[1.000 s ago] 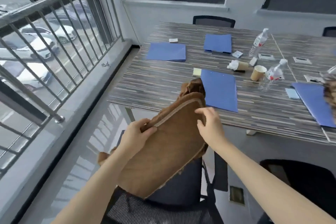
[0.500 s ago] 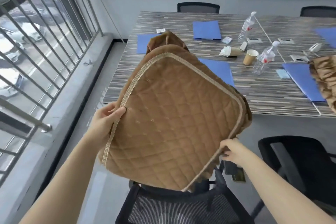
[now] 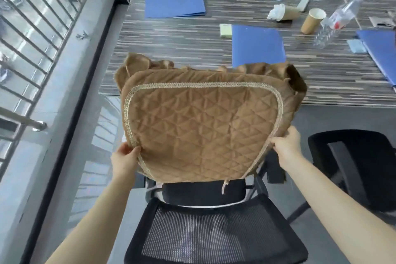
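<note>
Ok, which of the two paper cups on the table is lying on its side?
The paper cup on the left, white tissue bunched at its mouth; the right paper cup stands upright.

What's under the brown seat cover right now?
A black mesh office chair: backrest visible below the brown seat cover. The chair's seat is covered, so unseen. Left hand and right hand grip the cover's edges.

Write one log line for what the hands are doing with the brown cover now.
cushion cover: held spread over mesh chair | left hand: grips its left edge | right hand: grips its right edge
</note>
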`<state>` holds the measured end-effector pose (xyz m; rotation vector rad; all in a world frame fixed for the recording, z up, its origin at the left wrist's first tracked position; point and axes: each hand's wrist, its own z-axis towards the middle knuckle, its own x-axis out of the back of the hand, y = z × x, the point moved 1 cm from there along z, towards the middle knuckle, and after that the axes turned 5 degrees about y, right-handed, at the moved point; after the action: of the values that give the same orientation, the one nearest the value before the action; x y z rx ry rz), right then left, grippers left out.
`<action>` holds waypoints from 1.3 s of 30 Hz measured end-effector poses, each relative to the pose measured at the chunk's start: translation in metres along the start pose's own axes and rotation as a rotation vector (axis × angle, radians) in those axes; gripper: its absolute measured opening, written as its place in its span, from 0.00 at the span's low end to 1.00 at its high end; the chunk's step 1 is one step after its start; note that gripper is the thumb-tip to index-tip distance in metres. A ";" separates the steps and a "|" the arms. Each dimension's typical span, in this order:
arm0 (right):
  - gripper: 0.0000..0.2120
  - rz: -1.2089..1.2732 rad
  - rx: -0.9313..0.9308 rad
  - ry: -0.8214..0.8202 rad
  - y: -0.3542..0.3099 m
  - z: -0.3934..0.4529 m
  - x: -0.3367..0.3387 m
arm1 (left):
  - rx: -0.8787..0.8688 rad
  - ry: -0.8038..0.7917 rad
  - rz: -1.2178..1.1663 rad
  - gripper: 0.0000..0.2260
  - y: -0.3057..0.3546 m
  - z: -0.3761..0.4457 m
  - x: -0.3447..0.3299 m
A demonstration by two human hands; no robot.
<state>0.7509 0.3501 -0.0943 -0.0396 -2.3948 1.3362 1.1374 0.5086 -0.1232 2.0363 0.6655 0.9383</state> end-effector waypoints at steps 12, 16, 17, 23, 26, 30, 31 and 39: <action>0.12 -0.415 0.165 0.111 0.131 0.045 -0.018 | 0.187 0.082 0.422 0.06 -0.161 0.007 -0.088; 0.15 -0.672 0.328 0.064 0.137 0.066 -0.042 | 0.212 0.083 0.497 0.11 -0.188 0.017 -0.104; 0.17 -0.709 0.344 0.046 0.139 0.076 -0.052 | 0.204 0.087 0.504 0.12 -0.193 0.024 -0.111; 0.21 -0.859 0.379 -0.050 0.144 0.130 -0.110 | 0.150 0.171 0.454 0.08 -0.210 0.056 -0.125; 0.27 -0.868 0.369 -0.103 0.145 0.157 -0.137 | 0.097 0.228 0.461 0.05 -0.219 0.078 -0.130; 0.34 -0.991 0.220 -0.233 0.175 0.180 -0.154 | 0.140 0.065 0.656 0.12 -0.231 0.104 -0.138; 0.32 -0.993 0.159 -0.247 0.190 0.184 -0.155 | 0.159 0.020 0.666 0.14 -0.233 0.108 -0.143; 0.30 -0.883 -0.298 -0.227 0.270 0.182 -0.136 | 0.259 0.051 0.580 0.26 -0.240 0.143 -0.158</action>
<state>0.7676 0.3200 -0.4460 1.0026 -2.2902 0.5846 1.1268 0.4690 -0.4415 2.5073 0.2204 1.2845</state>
